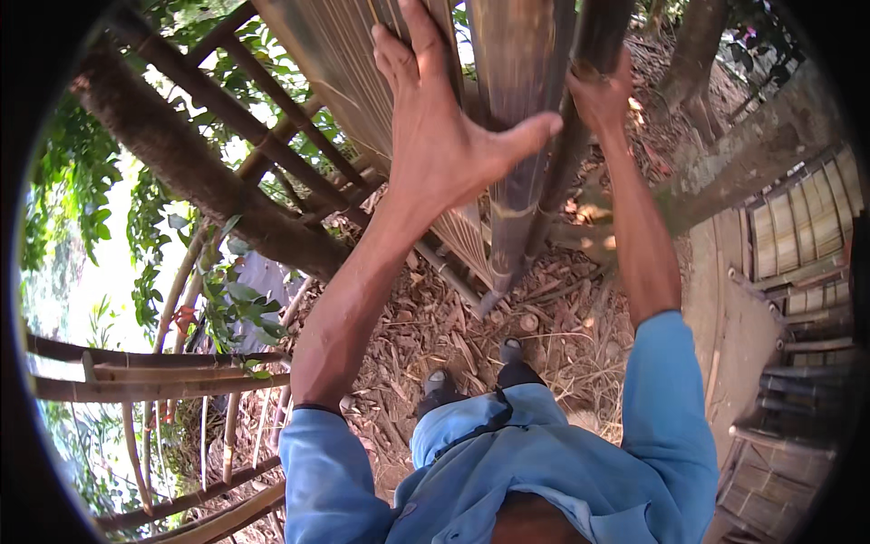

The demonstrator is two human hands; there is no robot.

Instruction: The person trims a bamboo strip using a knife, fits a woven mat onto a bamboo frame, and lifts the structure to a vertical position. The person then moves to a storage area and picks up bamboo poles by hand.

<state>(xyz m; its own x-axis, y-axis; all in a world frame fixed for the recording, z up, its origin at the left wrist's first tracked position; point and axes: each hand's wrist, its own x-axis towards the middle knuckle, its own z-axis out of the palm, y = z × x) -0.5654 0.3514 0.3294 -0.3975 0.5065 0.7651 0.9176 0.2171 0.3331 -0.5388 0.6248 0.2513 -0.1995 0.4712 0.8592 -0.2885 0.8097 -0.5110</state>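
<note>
1. Left hand (444,150): we record the thumb spread wide of the fingers, its tip over the broad bamboo tube (521,77). One finger reaches up toward the picture's top edge, the others look bent. The fingers lie over the ribbed panel (340,68); firm contact we cannot confirm.

2. Right hand (601,98): we find it against the outer side of the dark pole (603,32). Its fingers are partly hidden, so we cannot tell whether they close around it.

3. Ribbed panel, broad bamboo tube and dark pole: we list these side by side, before the wearer, running from the top edge down toward the leaf litter (426,313).

4. Condition: we judge assembly to be well along, since the panel's thin strips or cords already converge at the lower end, beside the tube. The upper ends lie out of view; what remains undone there we cannot say.

5. Surroundings: we note a bamboo railing (163,388) at left, a thick trunk (195,163) above it, and bamboo slatting (807,222) at right.
</note>
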